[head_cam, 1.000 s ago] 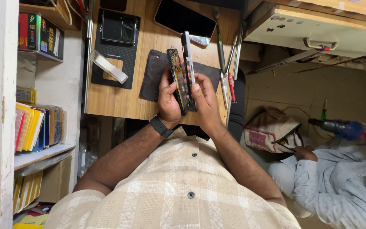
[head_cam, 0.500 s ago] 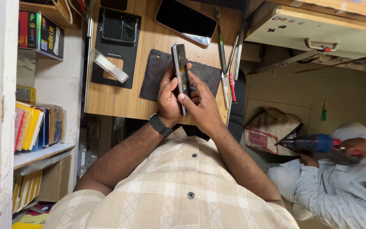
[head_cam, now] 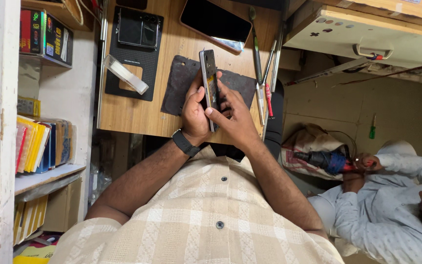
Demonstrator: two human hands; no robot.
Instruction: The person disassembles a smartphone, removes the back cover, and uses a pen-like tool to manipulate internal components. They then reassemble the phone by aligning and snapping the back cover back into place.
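Holding one phone (head_cam: 209, 83), two hands: left hand (head_cam: 195, 113), right hand (head_cam: 235, 121)

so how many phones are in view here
3: an opened phone gripped edge-on by the left hand and right hand, a dark phone lying on the desk, and a square folded phone on the black mat.

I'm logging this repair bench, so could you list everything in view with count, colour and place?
opened phone: one, dark with grey edge, held on edge between both hands
work mat: one, dark, on the desk under the hands
desk: one, wooden
second phone: one, black screen, desk far edge
black tray: one, desk left
clear plastic piece: one, on the tray
hand tools: several, desk right edge
books: several, mostly yellow, left shelf
other person: one, pale shirt, lower right
wristwatch: one, black, left wrist
left hand: holds phone
right hand: holds phone
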